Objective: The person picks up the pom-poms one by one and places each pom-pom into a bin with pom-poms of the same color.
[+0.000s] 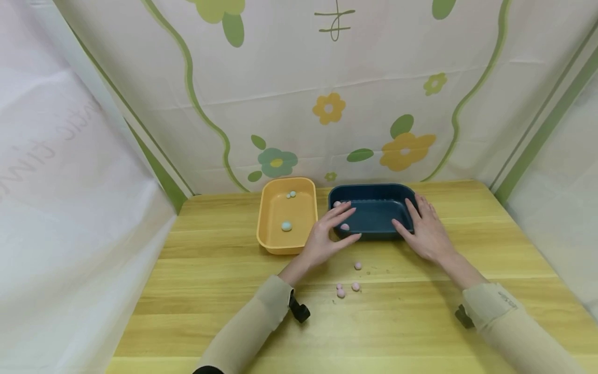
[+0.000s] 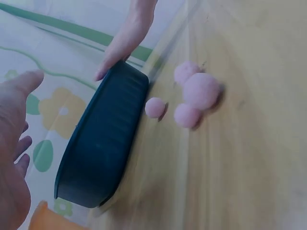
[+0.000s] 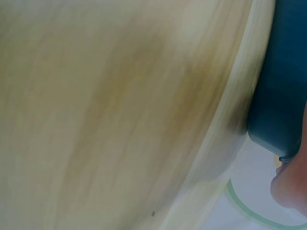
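My left hand (image 1: 323,240), its fingers spread, hovers over the left end of a dark blue tray (image 1: 369,236) with nothing between thumb and fingers. Two pink balls show in the tray near those fingers, one at the near side (image 1: 344,227) and one at the far left (image 1: 337,204). At the tray's right end, my right hand (image 1: 429,236) rests on the rim, its thumb and a finger reaching inside. In the left wrist view, the tray wall (image 2: 108,129) stands beside my left hand (image 2: 12,158). The right wrist view shows part of my right hand (image 3: 292,187) against the tray's corner.
Several pink balls (image 1: 355,286) lie on the wooden table (image 1: 402,322) in front of the blue tray. A yellow tray (image 1: 267,241) stands left of it, with a larger pale blue ball (image 1: 286,226) and two small ones. A flowered curtain (image 1: 280,104) hangs behind.
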Tool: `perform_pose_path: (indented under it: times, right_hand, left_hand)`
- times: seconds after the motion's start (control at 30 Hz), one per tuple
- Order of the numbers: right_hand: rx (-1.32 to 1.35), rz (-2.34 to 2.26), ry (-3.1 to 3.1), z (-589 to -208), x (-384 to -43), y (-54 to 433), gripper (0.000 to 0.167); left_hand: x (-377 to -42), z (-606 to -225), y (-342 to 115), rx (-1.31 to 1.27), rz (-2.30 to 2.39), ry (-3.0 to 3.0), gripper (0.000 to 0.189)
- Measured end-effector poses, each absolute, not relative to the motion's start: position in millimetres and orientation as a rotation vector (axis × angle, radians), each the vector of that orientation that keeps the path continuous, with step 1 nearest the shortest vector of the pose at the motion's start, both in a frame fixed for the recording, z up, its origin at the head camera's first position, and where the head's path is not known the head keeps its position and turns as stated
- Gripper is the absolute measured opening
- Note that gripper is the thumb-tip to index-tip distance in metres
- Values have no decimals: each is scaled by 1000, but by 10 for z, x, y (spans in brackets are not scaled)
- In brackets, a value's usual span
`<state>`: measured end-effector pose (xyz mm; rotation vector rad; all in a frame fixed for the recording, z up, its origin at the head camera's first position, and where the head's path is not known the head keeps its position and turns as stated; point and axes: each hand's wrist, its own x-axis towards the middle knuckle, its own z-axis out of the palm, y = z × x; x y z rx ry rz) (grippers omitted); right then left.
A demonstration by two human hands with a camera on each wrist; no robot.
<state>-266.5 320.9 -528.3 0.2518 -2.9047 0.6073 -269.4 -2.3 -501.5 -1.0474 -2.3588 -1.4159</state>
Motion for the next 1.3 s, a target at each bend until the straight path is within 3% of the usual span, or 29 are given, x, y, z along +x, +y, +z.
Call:
perform_pose_path:
  times: [0.27,0.63,0.93,1.3]
  right_hand:
    - [256,616,-2910,-5270,-2657,3203,92]
    - [248,623,-2923,-5260,-2657,3212,92]
    - [246,626,-2924,-5264,-2663,3210,92]
    - [260,629,-2923,-5266,-2651,3210,91]
  left_hand:
    - [-2448,-5026,-247,-1220,-1257,-2402,77]
    - [-2134,-5177,-496,-1255,-1427,-2141,35]
    - [-1924,-5410,-646,-1205,-1617,-2156,22]
    - [-1840,-5559,-645,-1137,-1751,-2404,26]
